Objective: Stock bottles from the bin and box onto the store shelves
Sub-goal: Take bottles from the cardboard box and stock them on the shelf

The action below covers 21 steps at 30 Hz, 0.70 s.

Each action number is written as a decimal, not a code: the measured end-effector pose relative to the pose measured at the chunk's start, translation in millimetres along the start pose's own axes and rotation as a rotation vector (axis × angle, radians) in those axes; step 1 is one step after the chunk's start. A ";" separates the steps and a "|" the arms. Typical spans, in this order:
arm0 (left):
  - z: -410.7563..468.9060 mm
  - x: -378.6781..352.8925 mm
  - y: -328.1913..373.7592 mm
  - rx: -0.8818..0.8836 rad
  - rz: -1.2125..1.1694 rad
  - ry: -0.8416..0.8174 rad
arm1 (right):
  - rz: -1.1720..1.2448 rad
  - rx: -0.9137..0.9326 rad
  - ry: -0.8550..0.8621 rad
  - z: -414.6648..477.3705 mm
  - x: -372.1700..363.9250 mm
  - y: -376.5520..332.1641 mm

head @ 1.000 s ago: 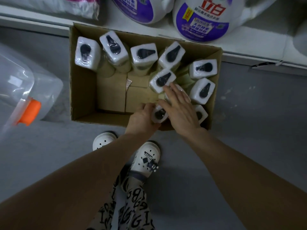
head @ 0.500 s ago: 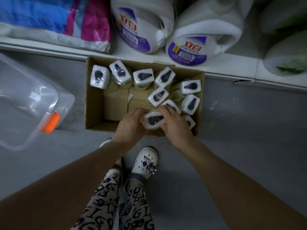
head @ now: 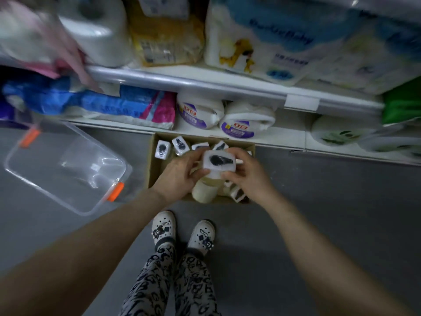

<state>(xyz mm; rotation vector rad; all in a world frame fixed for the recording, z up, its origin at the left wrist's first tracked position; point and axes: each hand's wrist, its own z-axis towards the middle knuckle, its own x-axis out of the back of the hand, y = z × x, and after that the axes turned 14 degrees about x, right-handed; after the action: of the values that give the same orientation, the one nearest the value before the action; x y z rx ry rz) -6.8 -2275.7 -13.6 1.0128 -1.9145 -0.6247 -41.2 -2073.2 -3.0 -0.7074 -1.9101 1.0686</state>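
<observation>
A cardboard box stands on the grey floor against the bottom shelf. It holds several pale bottles with white wrapped caps showing a black pump. Both hands hold one such bottle lifted above the box's front half. My left hand grips its left side and my right hand grips its right side by the cap. The bottle's cream body hangs below the cap. Bottles under the hands are partly hidden.
An empty clear plastic bin with orange latches lies tilted on the floor at left. The bottom shelf carries white detergent jugs and blue-pink packs; the upper shelf rail carries tissue and paper packs. My feet stand just before the box.
Both hands have lifted one bottle up out of the box. The view has pulled back and tilted up, bringing the upper shelf into sight.
</observation>
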 end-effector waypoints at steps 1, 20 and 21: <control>-9.1 11.7 13.6 0.005 -0.034 -0.007 | 0.067 -0.007 0.049 -4.1 5.2 -16.0; -154.9 189.4 225.7 -0.152 -0.120 0.151 | 0.240 0.244 0.232 -75.2 79.3 -302.4; -162.1 196.0 233.9 -0.161 -0.114 0.183 | 0.232 0.267 0.226 -77.9 83.6 -314.0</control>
<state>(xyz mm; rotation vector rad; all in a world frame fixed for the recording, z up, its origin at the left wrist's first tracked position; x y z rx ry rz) -21.6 -2318.1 329.1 1.0437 -1.6296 -0.7137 -41.8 -2128.0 326.6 -0.8699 -1.4858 1.2995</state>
